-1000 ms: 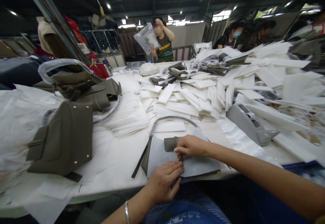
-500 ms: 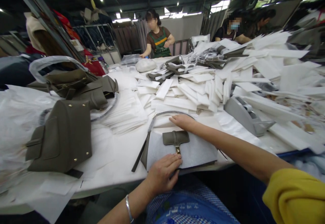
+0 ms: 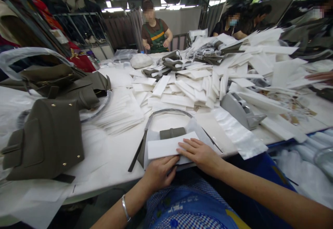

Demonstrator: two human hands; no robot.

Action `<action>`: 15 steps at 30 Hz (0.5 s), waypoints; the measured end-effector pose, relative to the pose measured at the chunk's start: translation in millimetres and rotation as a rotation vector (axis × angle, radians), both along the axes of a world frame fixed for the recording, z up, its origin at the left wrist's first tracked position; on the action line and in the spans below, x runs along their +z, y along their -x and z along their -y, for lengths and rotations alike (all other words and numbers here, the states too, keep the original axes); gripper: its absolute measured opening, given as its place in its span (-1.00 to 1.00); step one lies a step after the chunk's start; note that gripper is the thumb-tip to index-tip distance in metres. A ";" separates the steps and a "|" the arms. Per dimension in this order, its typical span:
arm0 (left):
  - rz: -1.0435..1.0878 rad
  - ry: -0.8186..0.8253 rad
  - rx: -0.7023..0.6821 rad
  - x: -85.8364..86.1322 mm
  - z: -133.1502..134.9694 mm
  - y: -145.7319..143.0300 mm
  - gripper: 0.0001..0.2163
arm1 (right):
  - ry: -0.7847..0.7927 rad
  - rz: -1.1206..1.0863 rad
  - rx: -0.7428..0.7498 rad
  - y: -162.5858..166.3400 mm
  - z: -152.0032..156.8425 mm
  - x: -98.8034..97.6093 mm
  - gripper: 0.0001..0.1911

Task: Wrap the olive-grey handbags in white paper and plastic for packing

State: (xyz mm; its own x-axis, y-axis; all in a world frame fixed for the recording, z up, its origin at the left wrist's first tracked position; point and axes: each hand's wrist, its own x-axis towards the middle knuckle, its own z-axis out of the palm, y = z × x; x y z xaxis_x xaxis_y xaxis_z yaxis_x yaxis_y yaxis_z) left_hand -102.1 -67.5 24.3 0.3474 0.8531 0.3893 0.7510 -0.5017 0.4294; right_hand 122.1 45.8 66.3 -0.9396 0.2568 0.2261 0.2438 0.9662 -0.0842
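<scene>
An olive-grey handbag (image 3: 156,146) lies flat at the table's near edge, its front covered with a grey sheet and its flap tab (image 3: 172,133) showing. A white foam strip (image 3: 169,146) now lies across it. My right hand (image 3: 199,152) rests flat on the strip's right end, fingers stretched out. My left hand (image 3: 158,173) grips the bag's lower edge under the strip, fingers curled. The bag's curved handle (image 3: 169,113) arcs behind it.
A finished olive bag (image 3: 47,139) lies at the left, more bags (image 3: 67,80) behind it. Heaps of white foam strips (image 3: 192,90) cover the middle and right. A grey tape dispenser (image 3: 240,109) stands right of the bag. Other people work at the far side.
My right hand reached to the foam pile, brought back a white strip and laid it over the bag's flap and clasp. My left hand stayed at the bag's near edge.
</scene>
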 end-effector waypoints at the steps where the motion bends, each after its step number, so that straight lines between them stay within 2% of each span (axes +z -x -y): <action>1: -0.007 0.002 0.004 -1.2 -0.4 0.7 -0.59 | 0.013 0.008 -0.015 -0.2 1.2 -6.0 -0.46; 5: -0.029 -0.077 -0.011 1.0 2.2 0.8 -0.59 | 0.084 0.004 -0.060 -2.0 0.4 -10.8 -0.39; 8: -0.016 -0.273 -0.051 12.3 8.6 -3.9 -0.53 | 0.109 0.022 -0.078 -5.9 1.3 -8.3 -0.40; 11: -0.093 -0.444 -0.018 20.3 4.9 -5.5 -0.42 | 0.049 0.044 -0.049 -7.8 0.3 -11.4 -0.48; 13: -0.189 -0.406 0.070 15.2 -6.7 -4.9 -0.40 | -0.023 0.045 -0.050 -7.5 -2.7 -14.8 -0.51; 15: -0.260 -0.348 0.103 -0.5 -19.5 -4.2 -0.34 | -0.073 0.037 -0.072 -8.2 -5.0 -15.3 -0.56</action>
State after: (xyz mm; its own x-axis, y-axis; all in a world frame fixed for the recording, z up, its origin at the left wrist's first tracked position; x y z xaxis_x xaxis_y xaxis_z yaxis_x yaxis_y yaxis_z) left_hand -98.0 -48.0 23.8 0.3918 0.7218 0.5705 0.8653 -0.4998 0.0382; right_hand 130.3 50.8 51.0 -0.9274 0.3082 0.2120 0.3146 0.9492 -0.0038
